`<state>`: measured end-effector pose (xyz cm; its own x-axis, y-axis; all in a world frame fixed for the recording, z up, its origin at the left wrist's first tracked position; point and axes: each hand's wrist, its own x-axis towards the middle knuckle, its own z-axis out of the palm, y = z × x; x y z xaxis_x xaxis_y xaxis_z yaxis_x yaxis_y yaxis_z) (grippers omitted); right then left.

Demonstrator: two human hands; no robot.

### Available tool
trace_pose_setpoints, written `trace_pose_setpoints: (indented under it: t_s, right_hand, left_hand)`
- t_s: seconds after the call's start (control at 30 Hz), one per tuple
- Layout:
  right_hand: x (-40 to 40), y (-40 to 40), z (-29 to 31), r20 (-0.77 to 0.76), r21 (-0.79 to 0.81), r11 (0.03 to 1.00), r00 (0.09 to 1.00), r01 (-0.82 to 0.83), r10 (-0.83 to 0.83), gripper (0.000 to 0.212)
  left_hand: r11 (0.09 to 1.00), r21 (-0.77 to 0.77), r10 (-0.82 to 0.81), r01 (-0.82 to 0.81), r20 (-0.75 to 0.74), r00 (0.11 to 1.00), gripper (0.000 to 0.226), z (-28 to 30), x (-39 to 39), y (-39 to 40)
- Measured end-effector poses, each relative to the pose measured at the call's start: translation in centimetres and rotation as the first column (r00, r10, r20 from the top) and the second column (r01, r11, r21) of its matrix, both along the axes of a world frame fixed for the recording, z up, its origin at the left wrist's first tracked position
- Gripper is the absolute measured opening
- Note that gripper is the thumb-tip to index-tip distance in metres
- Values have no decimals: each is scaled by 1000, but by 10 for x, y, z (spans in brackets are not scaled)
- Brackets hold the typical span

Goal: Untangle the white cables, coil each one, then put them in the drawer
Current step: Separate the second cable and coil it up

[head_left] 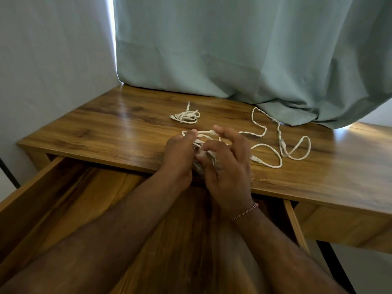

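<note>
– Wooden desk [127,128] before a pale green curtain [233,49]; what do we hold?
– Our left hand [180,158] and right hand [228,166] both grip a half-wound white cable [203,135] above the open wooden drawer [70,187]; a coiled white cable [186,116] lies behind, a loose one [275,149] right

Both hands [203,158] gripping white cable bundle [203,145] over open drawer [63,194].

A wooden desk [118,124] with a glossy, grained top stands in a corner. A pale green curtain [233,49] hangs behind it, its hem bunched on the desk's back edge toward the right. A plain wall [53,60] runs along the left edge. Light shows through a narrow gap beside the curtain.
</note>
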<state>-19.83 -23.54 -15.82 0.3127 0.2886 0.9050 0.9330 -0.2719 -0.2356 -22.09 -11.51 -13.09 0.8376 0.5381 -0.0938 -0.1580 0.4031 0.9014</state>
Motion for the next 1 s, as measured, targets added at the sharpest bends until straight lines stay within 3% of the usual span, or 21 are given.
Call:
trace_pose_setpoints:
  t_s: [0.13, 0.2, 0.3, 0.47, 0.67, 0.8, 0.87, 0.93, 1.0]
  right_hand:
    - [-10, 4, 9, -295, 150, 978, 937, -146, 186, 21]
    - [-14, 4, 12, -363, 243, 957, 900, -160, 243, 22]
    - [-21, 4, 21, -413, 390, 901, 838, -190, 356, 26]
    - [-34, 5, 41, -410, 545, 791, 735, -278, 540, 23]
    - [-40, 0, 58, -423, 586, 771, 718, -249, 553, 18]
    - [-40, -3, 66, -438, 610, 760, 703, -225, 560, 19]
    - [-36, -5, 68, -458, 627, 754, 688, -198, 562, 21]
    - [-25, -9, 69, -476, 672, 726, 667, -145, 574, 19]
    - [-9, -15, 66, -490, 728, 683, 650, -63, 582, 17]
  left_hand:
    - [950, 294, 107, -101, -6, 994, 35, -1, -1, 6]
    - [912, 388, 136, -134, 23, 990, 35, -2, -2, 7]
    - [907, 391, 146, -158, 62, 987, 32, -6, -5, 12]
    - [941, 184, 283, -285, 41, 958, 26, -4, -3, 35]
    - [804, 448, 347, -391, 181, 920, 28, -7, 2, 52]
    - [680, 612, 283, -403, 287, 915, 24, -14, 1, 60]
    - [637, 692, 172, -340, 302, 938, 17, -15, 0, 63]
    - [566, 811, -70, -151, 230, 971, 18, -15, -3, 68]
    - [542, 835, -340, 95, 115, 933, 20, -13, -9, 71]
